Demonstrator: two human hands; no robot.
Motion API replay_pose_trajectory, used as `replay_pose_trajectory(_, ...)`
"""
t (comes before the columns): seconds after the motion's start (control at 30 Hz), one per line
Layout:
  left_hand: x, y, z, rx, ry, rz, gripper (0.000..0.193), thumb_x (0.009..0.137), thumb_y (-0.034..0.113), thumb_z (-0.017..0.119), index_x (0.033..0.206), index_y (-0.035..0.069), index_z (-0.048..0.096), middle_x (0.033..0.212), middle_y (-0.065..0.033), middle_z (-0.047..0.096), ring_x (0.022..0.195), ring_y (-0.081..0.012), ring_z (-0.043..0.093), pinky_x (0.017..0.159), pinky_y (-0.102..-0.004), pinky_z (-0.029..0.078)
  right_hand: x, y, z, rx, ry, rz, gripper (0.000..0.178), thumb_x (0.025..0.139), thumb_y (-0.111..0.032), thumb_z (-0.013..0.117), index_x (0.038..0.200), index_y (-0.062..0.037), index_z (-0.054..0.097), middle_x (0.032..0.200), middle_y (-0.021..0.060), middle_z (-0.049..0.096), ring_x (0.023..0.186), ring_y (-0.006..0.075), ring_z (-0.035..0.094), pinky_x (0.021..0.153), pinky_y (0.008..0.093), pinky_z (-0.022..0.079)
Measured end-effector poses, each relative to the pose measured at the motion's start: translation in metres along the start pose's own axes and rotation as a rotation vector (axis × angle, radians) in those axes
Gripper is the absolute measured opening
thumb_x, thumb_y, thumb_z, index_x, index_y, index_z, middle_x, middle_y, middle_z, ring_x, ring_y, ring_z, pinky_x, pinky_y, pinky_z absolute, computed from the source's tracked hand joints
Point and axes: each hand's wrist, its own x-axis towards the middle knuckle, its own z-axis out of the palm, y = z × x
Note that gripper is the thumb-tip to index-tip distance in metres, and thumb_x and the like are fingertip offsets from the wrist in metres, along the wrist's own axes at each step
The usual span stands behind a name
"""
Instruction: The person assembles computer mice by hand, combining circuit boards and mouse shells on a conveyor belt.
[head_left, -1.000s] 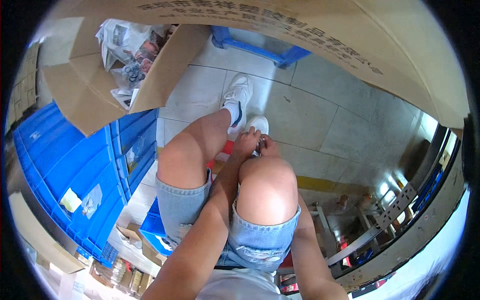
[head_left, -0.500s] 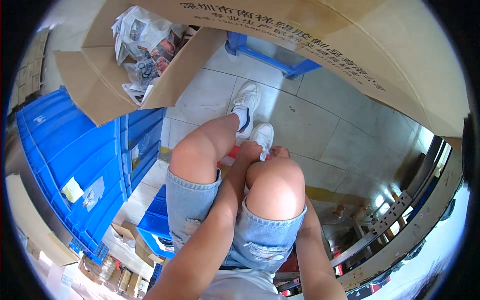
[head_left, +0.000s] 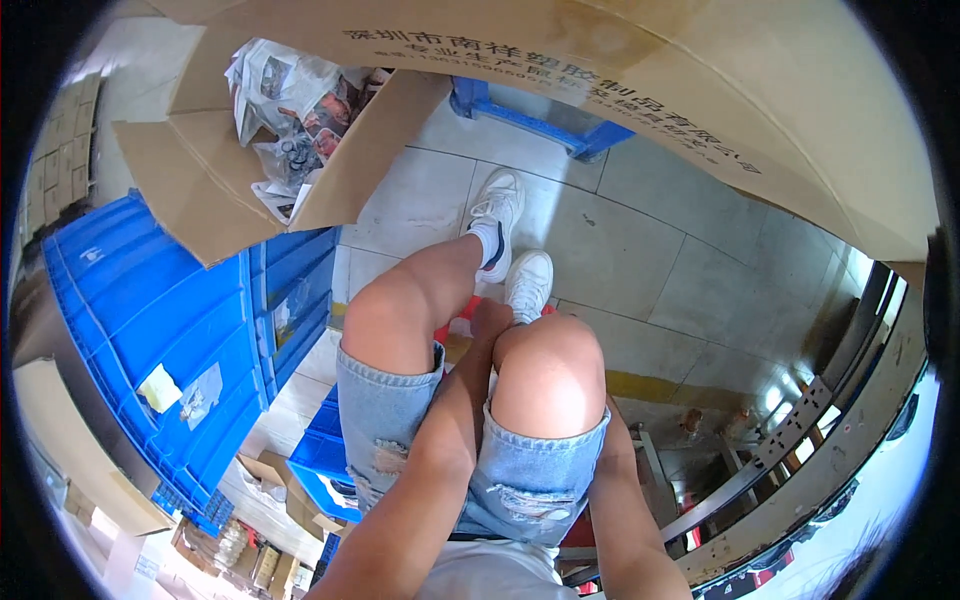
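Both of my forearms reach down past the bent knees toward my right shoe (head_left: pixel 529 284), a white lace-up sneaker. My left hand (head_left: pixel 490 318) is beside that shoe's ankle, partly covered by the right knee, and its fingers cannot be made out. Behind the right knee and thigh my right hand is hidden; only its forearm (head_left: pixel 630 500) shows. A white left shoe (head_left: pixel 497 210) rests on the tiled floor (head_left: pixel 610 230). Something red (head_left: pixel 461 327) shows below the shoe, between my legs.
An open cardboard box (head_left: pixel 350 165) holds plastic bags and printed paper at the upper left. Blue plastic crates (head_left: pixel 165 320) stand below it. A large carton (head_left: pixel 700 60) hangs over the top. To the right is a table edge with a metal power strip (head_left: pixel 800 415).
My left hand has drawn back from the shoe's front toward the ankle. The right hand has slipped from sight behind the knee. The shoe's laces now show uncovered.
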Motion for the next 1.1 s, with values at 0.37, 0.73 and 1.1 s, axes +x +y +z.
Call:
replay_pose_trajectory(0.37,-0.001,-0.002,0.027,-0.127,0.262,0.36,0.021,0.088,0.021,0.059,0.089,0.004,0.071,0.099,-0.0185,0.073,0.088,-0.0333,0.072,0.071,-0.045,0.057,-0.028,-0.002,-0.035,1.097,-0.018,0.263,0.024,0.094,-0.021,0.057,0.086,-0.0029,0.071,0.069,0.006,0.064,0.051,0.0158,0.053,0.047,0.0312,0.04)
replay_pose_trajectory(0.73,-0.196,-0.168,0.038,-0.59,-0.261,-0.18,0.022,0.091,0.021,0.059,0.101,0.005,0.07,0.101,-0.0154,0.073,0.089,-0.0257,0.072,0.072,-0.041,0.057,-0.014,-0.043,-0.049,1.788,0.148,0.656,0.023,0.103,-0.034,0.041,0.089,-0.0163,0.047,0.068,-0.0021,0.046,0.052,0.0102,0.038,0.042,0.0269,0.03)
replay_pose_trajectory(1.1,-0.157,-0.129,-0.074,-0.011,-0.149,-0.174,0.023,0.093,0.022,0.058,0.104,0.005,0.07,0.102,-0.0143,0.073,0.09,-0.0234,0.071,0.072,-0.0401,0.057,0.01,-0.079,-0.02,1.934,0.257,0.864,0.027,0.103,-0.037,0.048,0.093,-0.0118,0.051,0.073,0.0029,0.049,0.048,0.0129,0.039,0.037,0.0294,0.029)
